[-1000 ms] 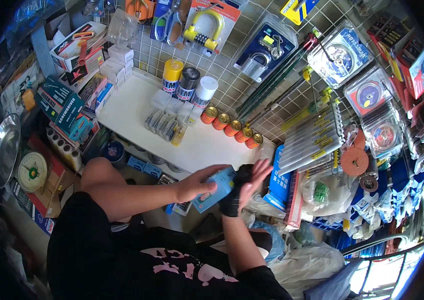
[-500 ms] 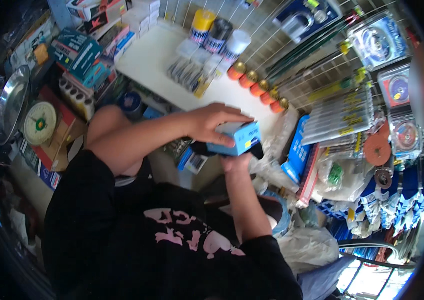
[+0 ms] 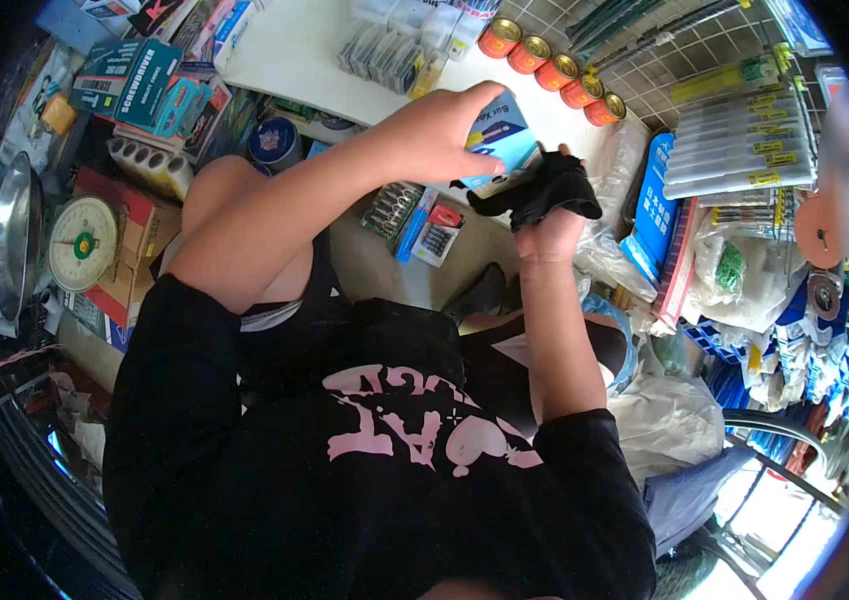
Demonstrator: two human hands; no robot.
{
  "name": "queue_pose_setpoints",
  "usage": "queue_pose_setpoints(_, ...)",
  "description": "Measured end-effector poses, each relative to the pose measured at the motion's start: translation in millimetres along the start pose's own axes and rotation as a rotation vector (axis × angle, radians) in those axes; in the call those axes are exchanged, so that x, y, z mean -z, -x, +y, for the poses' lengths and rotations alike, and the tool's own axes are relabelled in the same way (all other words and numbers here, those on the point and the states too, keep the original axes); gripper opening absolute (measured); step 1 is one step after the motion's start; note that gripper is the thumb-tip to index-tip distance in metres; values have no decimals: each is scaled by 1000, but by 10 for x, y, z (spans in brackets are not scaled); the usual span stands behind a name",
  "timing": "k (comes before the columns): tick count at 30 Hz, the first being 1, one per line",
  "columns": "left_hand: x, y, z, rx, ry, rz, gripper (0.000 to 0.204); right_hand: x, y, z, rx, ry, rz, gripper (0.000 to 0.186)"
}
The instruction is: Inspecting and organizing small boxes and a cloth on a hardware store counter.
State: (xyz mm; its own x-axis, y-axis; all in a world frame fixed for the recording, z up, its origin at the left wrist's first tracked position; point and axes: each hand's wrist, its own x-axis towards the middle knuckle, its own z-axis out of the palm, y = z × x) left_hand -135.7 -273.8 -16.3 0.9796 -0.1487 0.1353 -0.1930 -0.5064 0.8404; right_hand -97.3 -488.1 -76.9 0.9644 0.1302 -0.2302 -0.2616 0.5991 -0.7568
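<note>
My left hand (image 3: 441, 140) grips a light blue cardboard box (image 3: 506, 133), thumb on the near side and fingers round the far side. The box is tilted, above the near edge of the white tabletop (image 3: 294, 60). Just right of it and a little nearer, a limp black cloth-like thing (image 3: 556, 190), perhaps a glove, covers most of my right hand (image 3: 551, 235). Fingertips show past its far edge. Part of the black thing reaches left below the box; I cannot tell whether they touch.
Several red tins (image 3: 556, 72) line the table's far right side. A blue flat box (image 3: 652, 212) and clear tubes (image 3: 739, 150) stand at right. On the left are a dial scale (image 3: 84, 243), a metal pan (image 3: 17, 235) and a green box (image 3: 129, 80). Small packs (image 3: 434, 238) lie below my left forearm.
My left hand has lifted the blue box off my right hand and tipped it. More of the black thing on my right hand now shows. The whole view has shifted.
</note>
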Motion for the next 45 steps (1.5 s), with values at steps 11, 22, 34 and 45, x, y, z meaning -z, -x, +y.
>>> queue_pose_setpoints(11, 329, 67, -194, -267, 252, -105, 77, 16, 60, 238, -432, -56, -413, 43)
queue_pose_setpoints(22, 499, 329, -958, 277, -602, -788, 87, -224, -61, -360, 165, 1240, -436, 41)
queue_pose_setpoints(34, -93, 721, -2765, 620, -879, -1068, 87, -122, -225, -843, 214, 1578, -338, 53)
queue_pose_setpoints(45, -304, 684, -3351, 625, -942, -902, 82, 135, -251, -869, 133, 1721, -381, 62)
